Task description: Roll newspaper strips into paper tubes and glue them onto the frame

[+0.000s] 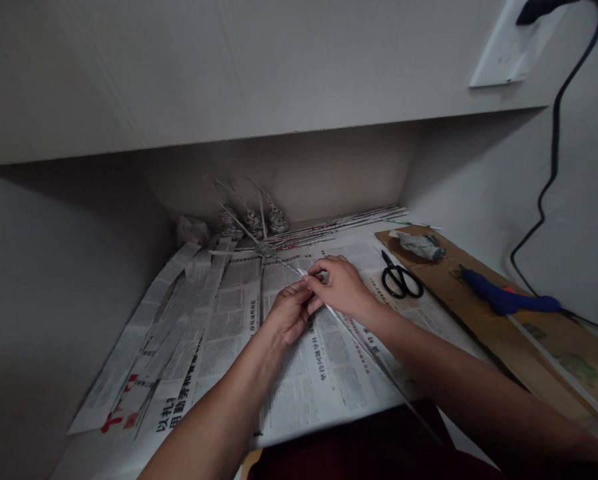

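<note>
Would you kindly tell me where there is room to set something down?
Room shows on the newspaper between the paper strips and left hand, and between the right hand and scissors. Further back is crowded: spoked base, woven pieces, paper sticks.

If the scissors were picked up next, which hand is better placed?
Probably the right hand: the scissors lie nearer it, on its own side. The left hand would have to reach past it. Both hands are at the thin paper strand.

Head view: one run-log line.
left hand: on paper strip | right hand: pinching same strip | black scissors: on newspaper, untouched | blue glue gun: on cardboard
</note>
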Available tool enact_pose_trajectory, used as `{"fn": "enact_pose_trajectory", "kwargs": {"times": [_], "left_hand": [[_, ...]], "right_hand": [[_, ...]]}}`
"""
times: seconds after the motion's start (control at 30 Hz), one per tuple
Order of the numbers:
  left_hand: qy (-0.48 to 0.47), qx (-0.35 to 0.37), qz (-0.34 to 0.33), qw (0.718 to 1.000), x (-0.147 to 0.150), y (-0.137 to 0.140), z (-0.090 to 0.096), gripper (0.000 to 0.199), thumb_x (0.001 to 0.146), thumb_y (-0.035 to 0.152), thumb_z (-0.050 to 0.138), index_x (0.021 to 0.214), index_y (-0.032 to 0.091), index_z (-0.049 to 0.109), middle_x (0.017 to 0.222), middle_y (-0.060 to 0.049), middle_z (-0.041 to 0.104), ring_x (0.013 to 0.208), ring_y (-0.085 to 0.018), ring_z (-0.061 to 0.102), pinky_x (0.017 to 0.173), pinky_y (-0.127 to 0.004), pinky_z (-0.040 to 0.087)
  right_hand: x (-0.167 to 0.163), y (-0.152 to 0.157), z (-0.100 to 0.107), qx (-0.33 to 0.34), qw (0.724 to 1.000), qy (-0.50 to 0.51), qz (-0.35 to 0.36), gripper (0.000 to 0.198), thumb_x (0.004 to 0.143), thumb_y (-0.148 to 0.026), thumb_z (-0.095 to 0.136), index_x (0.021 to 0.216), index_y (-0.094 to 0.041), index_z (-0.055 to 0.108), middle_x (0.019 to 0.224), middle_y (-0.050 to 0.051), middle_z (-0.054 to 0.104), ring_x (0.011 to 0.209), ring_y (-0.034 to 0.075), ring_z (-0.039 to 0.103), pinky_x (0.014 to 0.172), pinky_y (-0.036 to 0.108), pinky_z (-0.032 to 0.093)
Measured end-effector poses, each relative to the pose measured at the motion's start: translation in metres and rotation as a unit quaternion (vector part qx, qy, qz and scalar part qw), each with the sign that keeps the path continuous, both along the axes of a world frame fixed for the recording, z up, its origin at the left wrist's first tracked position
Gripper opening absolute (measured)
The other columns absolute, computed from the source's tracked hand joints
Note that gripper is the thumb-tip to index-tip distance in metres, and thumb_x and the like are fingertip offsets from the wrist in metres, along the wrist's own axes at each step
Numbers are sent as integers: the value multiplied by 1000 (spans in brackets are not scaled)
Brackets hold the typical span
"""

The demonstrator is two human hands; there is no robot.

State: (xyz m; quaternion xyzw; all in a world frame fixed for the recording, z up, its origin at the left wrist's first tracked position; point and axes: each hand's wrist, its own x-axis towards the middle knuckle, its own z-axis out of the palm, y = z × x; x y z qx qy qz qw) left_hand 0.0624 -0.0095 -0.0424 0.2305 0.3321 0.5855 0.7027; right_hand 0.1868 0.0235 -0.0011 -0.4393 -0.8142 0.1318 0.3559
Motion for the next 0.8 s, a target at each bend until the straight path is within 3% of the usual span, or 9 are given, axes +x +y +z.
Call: {"fn": "enact_pose_trajectory", "kwargs": {"times": [0.1,0.27,0.4,0.47,0.57,0.67,0.73,0.8], "left_hand": [[-4,-12,11,1000,1,1,-2,10,77,3,58,80,9,65,80,-6,66,71,-11,65,71,-24,57],[-17,-19,44,999,5,0,-3,11,78,3,58,83,12,59,77,-2,63,66,-9,64,69,-23,57],[-8,-18,24,999,6,-3,1,5,81,8,57,83,12,56,75,-4,65,67,-11,66,68,-23,57],[-4,-18,8,1000,5,-4,1,3,82,9,56,83,12,55,76,-7,66,71,-14,68,70,-24,57],[-4,-13,4,1000,4,-4,1,3,83,9,54,85,12,56,78,-8,67,76,-17,69,71,-24,57],[-2,-18,4,1000,4,-3,0,6,84,8,52,85,12,57,79,-8,68,79,-18,69,72,-24,57],[6,-24,4,1000,4,-3,0,8,84,7,51,84,11,57,80,-9,68,80,-19,69,72,-24,58],[16,-23,7,1000,4,-3,0,10,84,5,50,84,10,58,81,-9,68,80,-19,69,71,-24,58]], "right_hand": [[-2,5,-5,-48,998,41,-15,12,77,-22,57,75,-19,68,80,3,68,76,17,57,71,28,41],[1,8,-7,-121,988,88,-49,14,72,-31,62,71,-18,68,71,2,67,65,15,58,58,25,41],[4,9,-13,-224,963,149,-13,21,78,-35,57,76,-16,65,62,2,65,55,13,58,53,23,42],[14,7,-14,-231,961,153,8,22,79,-36,56,78,-16,64,64,2,65,57,13,58,55,23,43],[50,-1,-7,-155,984,87,9,21,79,-35,57,77,-16,65,72,2,66,64,13,57,60,24,42],[108,-9,11,-89,996,1,-30,20,81,-33,55,79,-17,66,76,3,66,68,14,57,63,26,41],[156,-11,25,-59,992,-56,-96,20,83,-31,52,81,-18,66,77,4,67,69,16,58,64,27,40],[205,-13,35,-52,970,-149,-184,18,83,-27,51,85,-18,67,82,6,68,74,18,59,65,27,39]]}}
